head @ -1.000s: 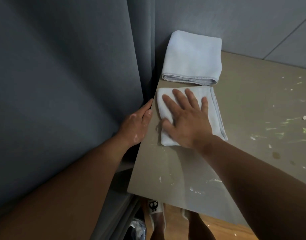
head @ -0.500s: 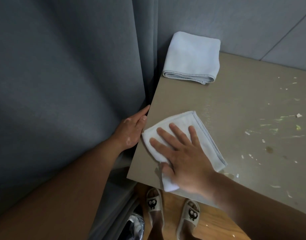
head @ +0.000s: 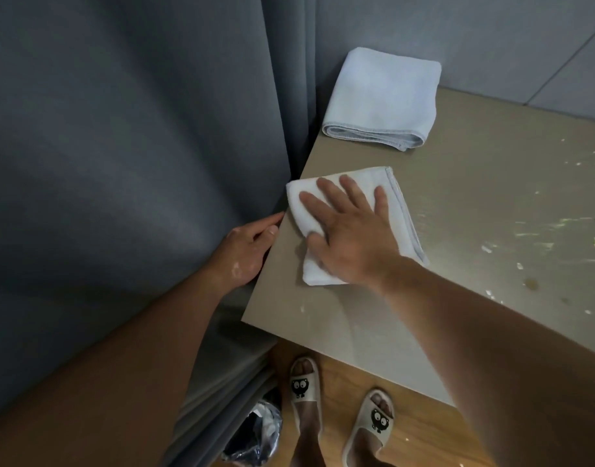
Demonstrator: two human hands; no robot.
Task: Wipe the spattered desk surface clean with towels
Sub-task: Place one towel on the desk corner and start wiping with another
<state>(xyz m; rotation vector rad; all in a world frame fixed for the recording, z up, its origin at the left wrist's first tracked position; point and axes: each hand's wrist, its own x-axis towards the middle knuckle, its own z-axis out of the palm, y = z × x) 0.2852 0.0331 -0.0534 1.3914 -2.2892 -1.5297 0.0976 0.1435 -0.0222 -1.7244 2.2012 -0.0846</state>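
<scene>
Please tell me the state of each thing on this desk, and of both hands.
Desk, spattered on the right side.
White towel, folded, flat under right hand.
Blue towel, folded, untouched at far corner.
Right hand, flat, pressing white towel.
Left hand, resting on desk edge.

right hand point(head: 353, 237): flat, pressing white towel point(head: 402, 210) on worktop point(head: 474, 183)
left hand point(head: 245, 251): resting against worktop edge
folded towel point(head: 383, 96): far corner

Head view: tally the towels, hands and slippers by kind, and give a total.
Towels: 2, the white towel under the right hand and the folded blue towel.
Hands: 2, counting the left hand at the desk edge.
Slippers: 2, left slipper, right slipper.
Total: 6.
</scene>
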